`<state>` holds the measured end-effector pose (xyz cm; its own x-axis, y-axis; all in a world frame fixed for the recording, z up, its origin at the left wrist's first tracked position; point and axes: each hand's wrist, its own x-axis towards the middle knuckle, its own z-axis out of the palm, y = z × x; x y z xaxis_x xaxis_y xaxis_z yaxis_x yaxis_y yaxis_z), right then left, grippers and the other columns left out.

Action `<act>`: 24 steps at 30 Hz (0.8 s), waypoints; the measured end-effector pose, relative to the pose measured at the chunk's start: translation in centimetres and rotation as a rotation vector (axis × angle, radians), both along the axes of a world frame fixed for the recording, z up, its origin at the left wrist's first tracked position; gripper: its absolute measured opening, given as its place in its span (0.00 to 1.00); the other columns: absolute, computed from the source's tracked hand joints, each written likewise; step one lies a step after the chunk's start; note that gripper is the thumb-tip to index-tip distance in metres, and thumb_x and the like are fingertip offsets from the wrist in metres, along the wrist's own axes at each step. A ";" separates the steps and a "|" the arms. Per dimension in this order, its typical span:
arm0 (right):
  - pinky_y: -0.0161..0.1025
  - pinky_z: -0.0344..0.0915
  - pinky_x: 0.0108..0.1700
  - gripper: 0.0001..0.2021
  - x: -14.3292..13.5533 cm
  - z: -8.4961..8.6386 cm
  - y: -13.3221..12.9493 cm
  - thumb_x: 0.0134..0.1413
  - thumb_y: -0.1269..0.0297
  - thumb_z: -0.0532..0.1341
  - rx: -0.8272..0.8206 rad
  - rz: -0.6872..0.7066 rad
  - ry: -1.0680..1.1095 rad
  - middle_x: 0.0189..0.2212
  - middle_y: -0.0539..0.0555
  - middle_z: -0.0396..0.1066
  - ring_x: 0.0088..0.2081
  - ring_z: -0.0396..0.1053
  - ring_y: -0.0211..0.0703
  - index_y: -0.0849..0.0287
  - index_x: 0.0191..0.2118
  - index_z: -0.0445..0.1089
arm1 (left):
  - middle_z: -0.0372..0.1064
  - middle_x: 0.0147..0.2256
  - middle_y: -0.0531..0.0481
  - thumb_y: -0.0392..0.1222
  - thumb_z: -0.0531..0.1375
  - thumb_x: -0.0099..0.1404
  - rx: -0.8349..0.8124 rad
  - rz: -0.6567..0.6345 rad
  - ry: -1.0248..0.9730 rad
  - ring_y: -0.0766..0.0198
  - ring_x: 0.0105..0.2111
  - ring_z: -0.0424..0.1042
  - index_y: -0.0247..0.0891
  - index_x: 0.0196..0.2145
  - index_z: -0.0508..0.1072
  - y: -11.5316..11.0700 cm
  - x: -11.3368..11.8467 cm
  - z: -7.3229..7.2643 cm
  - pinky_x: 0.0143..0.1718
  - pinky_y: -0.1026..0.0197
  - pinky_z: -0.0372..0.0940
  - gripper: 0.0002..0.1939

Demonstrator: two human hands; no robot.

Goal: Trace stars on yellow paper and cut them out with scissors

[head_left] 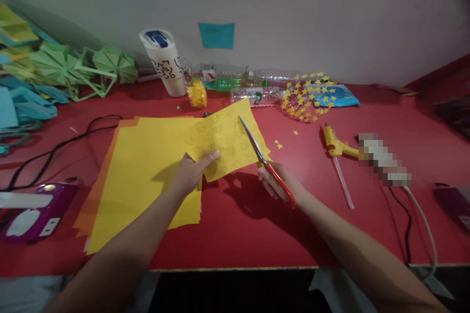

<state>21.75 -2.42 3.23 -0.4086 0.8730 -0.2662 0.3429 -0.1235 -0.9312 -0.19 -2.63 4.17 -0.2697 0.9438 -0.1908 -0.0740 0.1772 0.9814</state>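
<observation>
My left hand (193, 172) pinches the lower left part of a yellow paper sheet (227, 142), thumb on top. Small star outlines are drawn in pencil across that sheet. In my right hand (277, 183) is a pair of scissors (266, 159) with red handles. One long blade lies over the right side of the sheet, pointing up and left; the other blade is mostly hidden beneath the paper. Under my left hand and forearm rests a stack of yellow sheets (150, 161) with orange edges showing. A few cut-out paper stars (279, 146) lie just right of the sheet.
Many yellow stars (301, 100) sit at the back, near plastic bottles (253, 95) and a white tumbler (165, 63). A yellow glue gun (334, 143) and a power strip (384, 156) are at the right. Folded paper shapes (66, 66) and a purple device (40, 212) occupy the left.
</observation>
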 end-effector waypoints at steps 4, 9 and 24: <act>0.32 0.51 0.16 0.21 0.0 0.2 -0.1 0.55 0.42 0.56 0.000 -0.009 0.000 0.09 0.41 0.56 0.11 0.54 0.32 0.54 0.25 0.56 | 0.79 0.42 0.39 0.48 0.69 0.49 -0.003 0.021 -0.004 0.44 0.49 0.76 0.38 0.43 0.77 0.0 0.1 -0.2 0.55 0.43 0.67 0.23; 0.31 0.51 0.15 0.21 -0.2 0.2 0.0 0.54 0.42 0.56 -0.021 -0.026 0.010 0.09 0.40 0.56 0.11 0.53 0.31 0.54 0.25 0.56 | 0.79 0.41 0.38 0.47 0.70 0.47 0.018 0.020 -0.078 0.44 0.47 0.77 0.38 0.45 0.77 0.2 0.3 -0.4 0.52 0.43 0.69 0.26; 0.34 0.54 0.20 0.21 0.0 -0.3 0.2 0.55 0.41 0.56 0.043 -0.005 0.019 0.12 0.42 0.58 0.14 0.55 0.32 0.54 0.27 0.57 | 0.76 0.49 0.39 0.47 0.68 0.52 -0.075 -0.125 -0.063 0.47 0.52 0.74 0.37 0.48 0.76 -0.2 0.1 -0.7 0.57 0.46 0.66 0.26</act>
